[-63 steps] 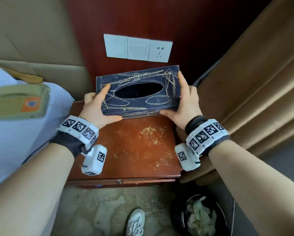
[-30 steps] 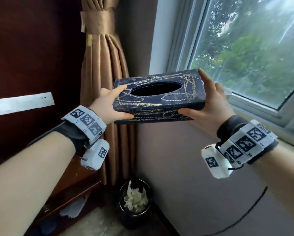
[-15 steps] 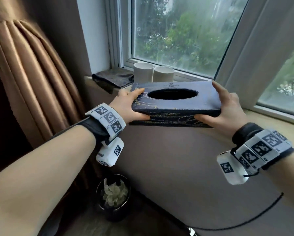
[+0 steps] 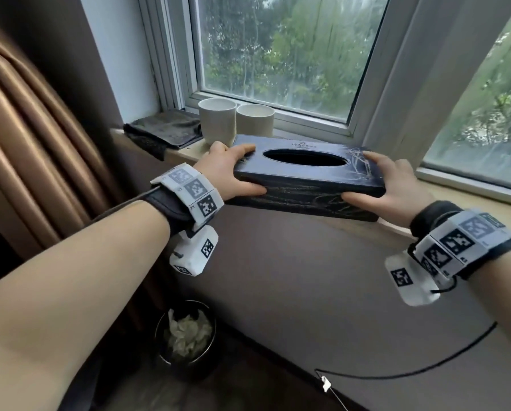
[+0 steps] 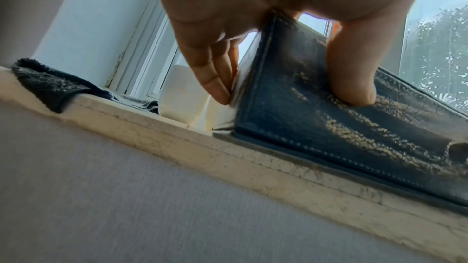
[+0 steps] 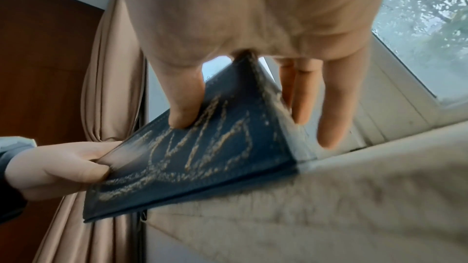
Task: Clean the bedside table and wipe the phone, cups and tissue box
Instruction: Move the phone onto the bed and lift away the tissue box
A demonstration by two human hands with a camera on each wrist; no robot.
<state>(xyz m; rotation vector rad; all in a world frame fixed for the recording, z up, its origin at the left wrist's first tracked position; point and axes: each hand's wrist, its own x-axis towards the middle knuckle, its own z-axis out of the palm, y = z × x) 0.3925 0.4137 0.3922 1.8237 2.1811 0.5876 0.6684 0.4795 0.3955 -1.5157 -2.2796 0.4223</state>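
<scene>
Navy tissue box (image 4: pixel 304 180) sat mid-frame on the sill (image 4: pixel 455 200), left hand (image 4: pixel 227 173) and right hand (image 4: pixel 390 185) each holding an end; two cups (image 4: pixel 236 121) stood just behind.

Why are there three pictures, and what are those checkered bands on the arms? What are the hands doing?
No machine here: these are a person's two arms. The checkered bands hold small cameras. One picture comes from a camera on the person's head, looking down. The other two come from the wrists, looking along the fingers. The left hand and right hand hold a dark blue tissue box by its ends, at the windowsill. From the left wrist, the box's bottom edge seems to touch the sill. Behind it stand two white cups and a folded dark cloth. On the floor below is a bin with crumpled paper.
</scene>
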